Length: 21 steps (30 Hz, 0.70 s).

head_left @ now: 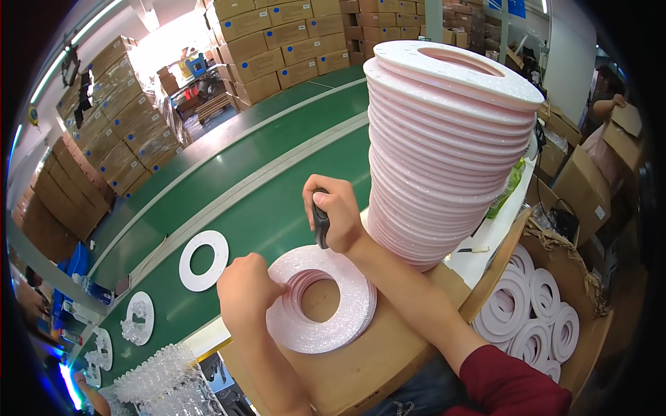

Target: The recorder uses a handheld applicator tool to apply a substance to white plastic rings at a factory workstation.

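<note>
A short stack of glittery pinkish-white rings [354, 315] lies on a brown cardboard surface in front of me. My left hand [246, 291] is closed at the left side of this stack, its thumb over the top ring near the hole. Its other fingers are mostly hidden. Above the far edge of the stack, my right hand [336, 211] is wrapped round a black-handled tool [320, 227], held upright with the handle pointing down toward the rings. I cannot make out its working end. A tall stack of similar rings [444, 166] rises just beyond my right forearm.
Beyond my hands runs a green conveyor [277, 173] carrying a single white ring [219, 246] and a ring with clear pieces [143, 312]. Clear plastic parts [159, 374] pile at lower left. At right, a carton [583, 367] holds several rings. Stacked boxes [277, 41] stand behind.
</note>
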Available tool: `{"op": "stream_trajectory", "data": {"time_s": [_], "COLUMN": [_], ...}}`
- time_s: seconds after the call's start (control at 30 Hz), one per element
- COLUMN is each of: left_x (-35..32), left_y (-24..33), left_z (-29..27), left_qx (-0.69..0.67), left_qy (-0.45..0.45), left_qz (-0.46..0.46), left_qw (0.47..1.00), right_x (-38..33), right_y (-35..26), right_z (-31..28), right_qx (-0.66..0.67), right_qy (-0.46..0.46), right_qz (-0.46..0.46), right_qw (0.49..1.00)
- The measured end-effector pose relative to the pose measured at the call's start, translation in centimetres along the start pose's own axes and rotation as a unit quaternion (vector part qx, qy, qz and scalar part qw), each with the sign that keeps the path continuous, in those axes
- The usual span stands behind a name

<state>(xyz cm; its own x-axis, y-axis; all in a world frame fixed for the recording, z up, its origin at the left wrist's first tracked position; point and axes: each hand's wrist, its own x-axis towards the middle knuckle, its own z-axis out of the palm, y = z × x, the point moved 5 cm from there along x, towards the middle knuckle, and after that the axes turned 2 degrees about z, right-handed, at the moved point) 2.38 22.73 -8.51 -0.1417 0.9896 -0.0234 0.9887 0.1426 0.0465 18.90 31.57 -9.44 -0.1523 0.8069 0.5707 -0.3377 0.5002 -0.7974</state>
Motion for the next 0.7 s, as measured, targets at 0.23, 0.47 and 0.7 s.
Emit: {"op": "stream_trajectory", "data": {"time_s": [0.23, 0.47, 0.7], "left_x": [0.2, 1.8, 1.8], "left_y": [-0.2, 0.2, 0.3], "left_z": [0.5, 1.3, 1.0], "left_qx": [0.024, -0.056, -0.088], "left_qy": [-0.007, 0.022, -0.026], "left_qz": [-0.009, 0.096, 0.091], "left_qw": [1.000, 0.994, 0.992], "right_x": [0.0, 0.3, 0.0], "right_y": [-0.3, -1.5, -0.4], "right_z": [0.2, 0.4, 1.0], "right_qx": [0.010, 0.091, 0.158], "right_qy": [0.007, -0.028, -0.078], "right_qz": [0.010, 0.031, 0.081], "right_qw": [1.000, 0.995, 0.981]}}
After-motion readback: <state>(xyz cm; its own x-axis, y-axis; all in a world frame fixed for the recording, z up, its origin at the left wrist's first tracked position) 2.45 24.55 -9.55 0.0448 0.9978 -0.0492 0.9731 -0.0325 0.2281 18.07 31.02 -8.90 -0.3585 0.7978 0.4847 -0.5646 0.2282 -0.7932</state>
